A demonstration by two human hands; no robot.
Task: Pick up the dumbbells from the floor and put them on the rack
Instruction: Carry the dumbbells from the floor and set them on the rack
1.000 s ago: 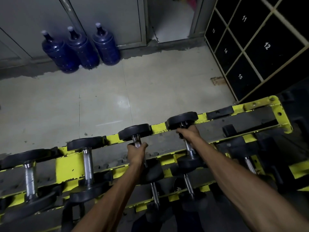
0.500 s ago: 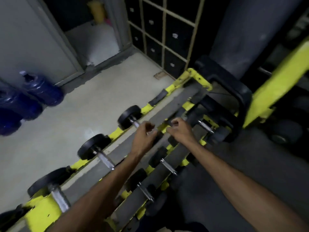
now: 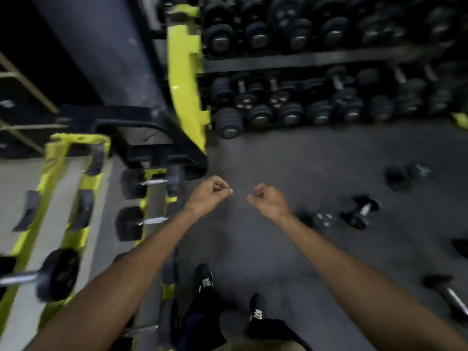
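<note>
Both my hands hang empty over the dark rubber floor, fingers loosely curled: my left hand (image 3: 209,193) and my right hand (image 3: 268,200). The yellow rack (image 3: 54,173) runs down the left side, with black dumbbells (image 3: 134,183) resting on its rails. Loose dumbbells lie on the floor to the right: one (image 3: 359,211) just right of my right hand, a small one (image 3: 321,220) by my wrist, a pair (image 3: 405,174) farther off, and another (image 3: 448,295) at the lower right. The frame is motion-blurred.
A second yellow-framed rack (image 3: 184,79) full of several large black dumbbells (image 3: 286,115) fills the back wall. A dark pillar (image 3: 101,51) stands behind the near rack's end. My black shoes (image 3: 255,315) are on the floor below my arms.
Both hands have let go of the dumbbells on the rack and pulled back empty. The view has swung right, from the rack to the floor with loose dumbbells.
</note>
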